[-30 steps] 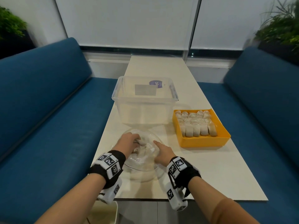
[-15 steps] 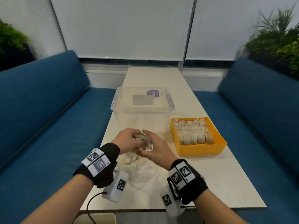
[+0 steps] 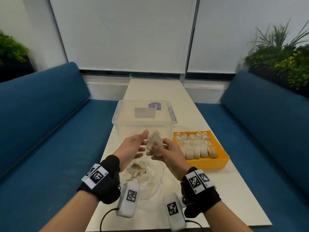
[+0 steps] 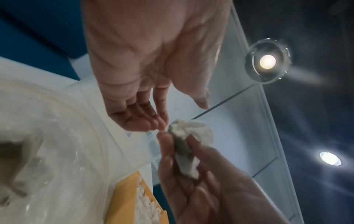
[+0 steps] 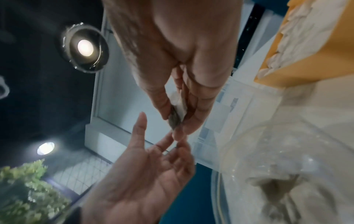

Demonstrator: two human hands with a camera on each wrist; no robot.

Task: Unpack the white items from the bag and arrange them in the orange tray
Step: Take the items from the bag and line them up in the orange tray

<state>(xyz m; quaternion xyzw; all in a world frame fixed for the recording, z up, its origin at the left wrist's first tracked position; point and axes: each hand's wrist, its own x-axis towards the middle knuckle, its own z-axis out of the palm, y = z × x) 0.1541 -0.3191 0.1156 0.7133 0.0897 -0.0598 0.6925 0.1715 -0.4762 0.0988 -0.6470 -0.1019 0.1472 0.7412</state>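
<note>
My right hand (image 3: 159,147) holds one white crumpled item (image 3: 154,139) up in the air, above the bag and in front of the clear tub; its thumb and fingers pinch the item (image 5: 178,106) low down. Just to the left, my left hand (image 3: 143,142) is open with straight fingers, its fingertips (image 4: 153,126) close beside the item (image 4: 191,130). The clear plastic bag (image 3: 147,180) lies flat on the table below the hands with several white items inside. To the right stands the orange tray (image 3: 209,164), holding rows of white items (image 3: 195,144).
A clear plastic tub (image 3: 143,121) stands just behind the hands at the middle of the white table (image 3: 225,198). Blue benches (image 3: 41,131) run along both sides. Plants stand in the far corners.
Both hands rose out of the bag with one white item. My left hand has let go and opened, while the right hand keeps hold. The head view has tilted up.
</note>
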